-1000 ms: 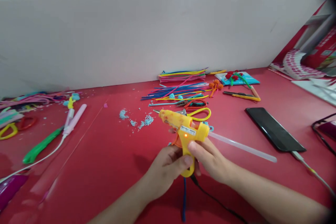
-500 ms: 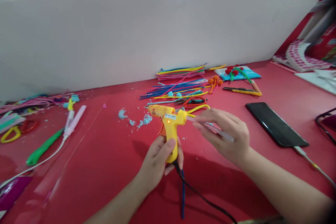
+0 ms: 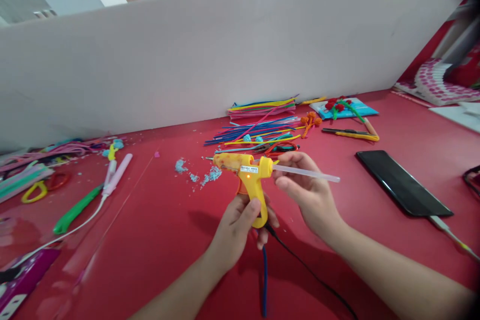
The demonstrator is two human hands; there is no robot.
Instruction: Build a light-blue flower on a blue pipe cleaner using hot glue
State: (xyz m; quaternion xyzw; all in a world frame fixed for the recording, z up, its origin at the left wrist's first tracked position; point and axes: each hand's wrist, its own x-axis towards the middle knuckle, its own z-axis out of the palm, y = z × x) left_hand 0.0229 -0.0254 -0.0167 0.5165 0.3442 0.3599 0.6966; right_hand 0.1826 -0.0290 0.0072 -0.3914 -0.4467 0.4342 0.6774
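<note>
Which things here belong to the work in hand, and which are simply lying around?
In the work:
yellow glue gun, gripped by the left hand
clear glue stick in its back end, right hand at it, grip unclear
blue stem by left hand, perhaps

Lying about:
black phone
bundle of coloured stems
blue crumbs
orange flower-like piece

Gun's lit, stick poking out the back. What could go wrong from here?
1. Burn: the glue gun's light glows, so its metal nozzle may be hot; a slip of the left hand could bring it against skin.
2. Knock: the glue stick juts out near the right hand; a bump might bend it or swing the gun.
3. Snag: the black cord trails from the handle; a tug could twist the grip.
</note>
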